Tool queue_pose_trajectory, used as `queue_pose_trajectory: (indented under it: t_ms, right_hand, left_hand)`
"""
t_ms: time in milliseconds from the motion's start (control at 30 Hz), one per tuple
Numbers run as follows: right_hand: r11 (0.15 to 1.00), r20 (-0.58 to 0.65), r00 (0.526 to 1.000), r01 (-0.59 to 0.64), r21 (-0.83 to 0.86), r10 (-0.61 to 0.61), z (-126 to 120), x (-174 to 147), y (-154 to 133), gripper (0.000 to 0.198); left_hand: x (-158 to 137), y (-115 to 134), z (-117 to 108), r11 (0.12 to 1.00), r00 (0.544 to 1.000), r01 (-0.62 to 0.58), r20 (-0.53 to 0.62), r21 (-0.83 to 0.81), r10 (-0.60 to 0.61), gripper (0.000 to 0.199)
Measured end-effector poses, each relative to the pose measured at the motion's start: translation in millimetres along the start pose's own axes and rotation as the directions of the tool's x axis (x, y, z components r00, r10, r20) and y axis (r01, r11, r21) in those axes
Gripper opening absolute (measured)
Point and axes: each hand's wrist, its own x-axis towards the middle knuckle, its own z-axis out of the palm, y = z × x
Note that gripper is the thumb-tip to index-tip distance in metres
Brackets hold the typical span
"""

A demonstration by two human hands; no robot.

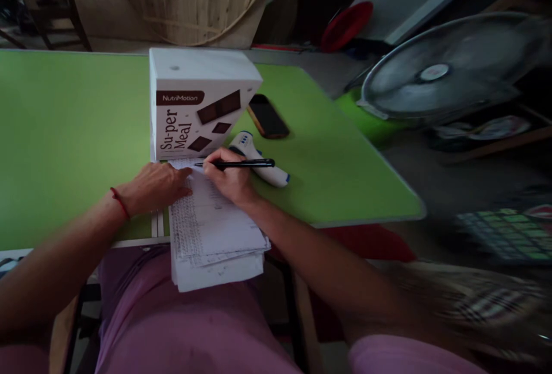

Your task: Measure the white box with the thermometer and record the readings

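My right hand point(230, 177) is closed around a black pen point(254, 163), its tip near the top of a written sheet. That sheet lies uppermost on a stack of papers point(224, 230), which hangs over the table's front edge. Handwriting fills a column along its left side. My left hand point(157, 185), with a red string on the wrist, rests on the sheet's upper left, fingers stretched out and holding nothing. Right behind the papers stands a white NutriMotion box point(202, 104). Beside my right hand lies a white handheld thermometer point(273, 174), partly hidden by the hand and pen.
The green table point(77, 132) carries all of this. A phone point(268, 116) lies right of the box. Past the table's right edge stands a large fan point(435, 72), with a red round object point(347, 24) on the floor farther back.
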Motion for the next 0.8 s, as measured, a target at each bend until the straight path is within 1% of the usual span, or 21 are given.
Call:
queue_pose_trajectory:
  t_ms: [100,333,533,667,800]
  right_hand:
    - [1.000,0.003,1.000,0.004,-0.013,-0.004,0.1,0.4,0.2,0.015]
    - [0.999,0.029,0.999,0.030,-0.019,-0.029,0.3,0.2,1.0,0.018]
    - [0.999,0.010,0.999,0.050,0.014,-0.050,-0.8,-0.9,1.1,0.016]
    - [0.997,-0.038,0.997,0.064,0.044,-0.063,-2.7,-0.4,3.8,0.013]
    - [0.999,-0.041,0.998,0.049,0.006,-0.048,-3.1,0.0,6.2,0.013]
  left_hand:
    - [0.0,-0.4,0.9,1.000,1.000,-0.004,-0.020,0.001,0.004,0.038]
    - [0.7,0.2,1.2,1.000,1.000,0.004,-0.019,-0.008,-0.004,0.040]
    - [0.4,0.7,-0.5,1.000,1.000,0.017,0.014,-0.011,-0.017,0.041]
    - [0.0,0.9,-1.7,1.000,0.999,0.022,0.025,-0.004,-0.022,0.040]
    - [0.2,0.9,-1.1,1.000,1.000,0.014,0.012,0.006,-0.014,0.040]
